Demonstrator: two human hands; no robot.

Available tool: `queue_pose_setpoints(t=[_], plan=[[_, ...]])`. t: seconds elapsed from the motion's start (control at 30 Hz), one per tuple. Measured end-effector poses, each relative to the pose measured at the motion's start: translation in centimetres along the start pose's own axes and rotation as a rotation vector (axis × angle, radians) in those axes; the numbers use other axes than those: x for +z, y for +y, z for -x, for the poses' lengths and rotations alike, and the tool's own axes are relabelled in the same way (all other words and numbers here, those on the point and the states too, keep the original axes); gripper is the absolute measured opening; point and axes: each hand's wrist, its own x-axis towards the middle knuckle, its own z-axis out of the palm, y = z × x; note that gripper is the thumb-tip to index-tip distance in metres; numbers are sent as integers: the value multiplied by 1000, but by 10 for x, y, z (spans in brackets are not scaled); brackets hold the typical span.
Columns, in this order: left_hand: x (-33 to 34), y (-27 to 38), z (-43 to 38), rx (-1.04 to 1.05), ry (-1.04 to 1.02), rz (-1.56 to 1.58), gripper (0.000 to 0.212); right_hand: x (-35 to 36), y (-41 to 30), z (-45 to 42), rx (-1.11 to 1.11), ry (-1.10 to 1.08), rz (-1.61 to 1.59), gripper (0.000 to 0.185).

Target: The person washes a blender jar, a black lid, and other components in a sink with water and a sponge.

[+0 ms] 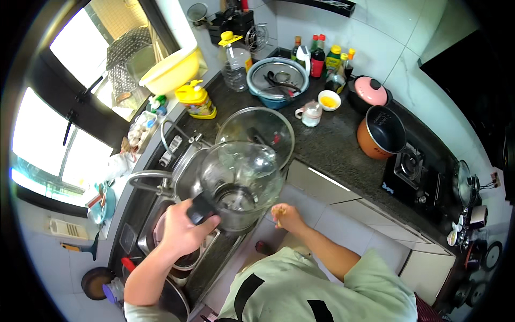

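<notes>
My left hand (183, 229) grips the black handle (201, 208) of a large clear jug (257, 193), which is tilted and held up over the front edge of the sink. A round dark metallic part shows at the jug's bottom; blades cannot be made out. To the right of the jug, my right hand (289, 218) is curled around small yellow-brown pieces (279, 211), whose kind is unclear. Behind the jug, a wide clear round bowl or lid (290, 129) lies on the counter corner, partly hidden, with a black and a red item seen through it.
Stainless sinks (187, 175) and a curved faucet (147, 174) are on the left. Along the back stand a blue basin (271, 102), a white bowl with yellow contents (329, 100), a glass cup (311, 114) and sauce bottles (318, 60). An orange pot (372, 141) sits near the gas stove (410, 185).
</notes>
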Motion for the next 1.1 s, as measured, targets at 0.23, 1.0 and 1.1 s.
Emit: queue_pose_setpoints(t=[0.23,1.0,1.1], plan=[[148,80,-119,239,-166,-97,26,-61,55,-3,72,106,58,20],[339,76,-241,469,-115,227,22,-163,-1,-1,-42,117,-36,27],[335,64,-247,500,-132,221,24,-154,-3,-7,-25,86,-35,28]])
